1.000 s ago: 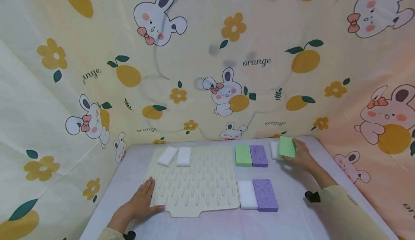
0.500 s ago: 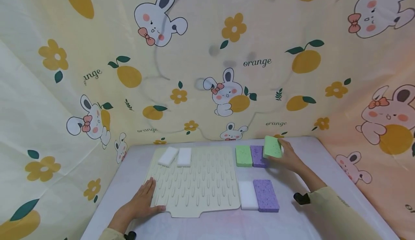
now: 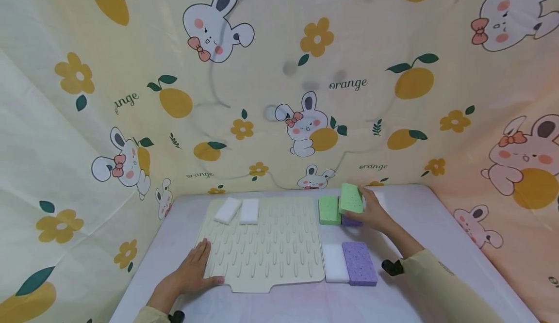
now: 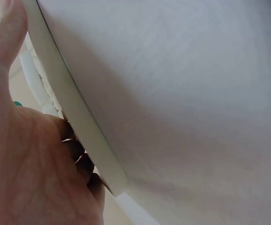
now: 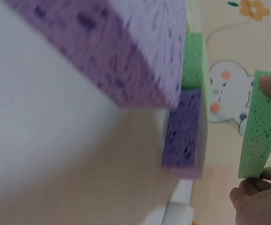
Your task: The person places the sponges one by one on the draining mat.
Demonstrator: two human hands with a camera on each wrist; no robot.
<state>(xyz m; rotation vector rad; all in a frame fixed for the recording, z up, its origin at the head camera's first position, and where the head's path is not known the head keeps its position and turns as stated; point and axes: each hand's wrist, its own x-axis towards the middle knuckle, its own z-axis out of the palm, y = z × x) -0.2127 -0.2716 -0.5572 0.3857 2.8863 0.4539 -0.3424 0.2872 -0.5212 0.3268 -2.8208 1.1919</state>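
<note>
My right hand [image 3: 373, 210] pinches a green sponge [image 3: 351, 198] between thumb and fingers. In the right wrist view the held green sponge [image 5: 258, 126] is off the table, thumb at one end and fingers at the other. Beneath it, a purple sponge [image 3: 351, 221] is mostly covered in the head view, beside another green sponge [image 3: 328, 210]. My left hand [image 3: 189, 270] rests at the left edge of a cream ribbed mat [image 3: 271, 255], fingers extended; the left wrist view shows it along the mat's rim [image 4: 74, 108]. Two white sponges [image 3: 249, 211] lie on the mat's far left part.
Right of the mat's near corner, a white sponge [image 3: 336, 263] and a larger-looking purple sponge [image 3: 359, 263] lie side by side. Another white piece [image 3: 381, 201] sits partly hidden behind my right hand. A printed curtain [image 3: 262, 95] surrounds the white table [image 3: 297, 308] at the back and sides.
My right hand has carried the green sponge leftward, from above the white piece at far right to over the purple sponge. The left hand has stayed on the mat.
</note>
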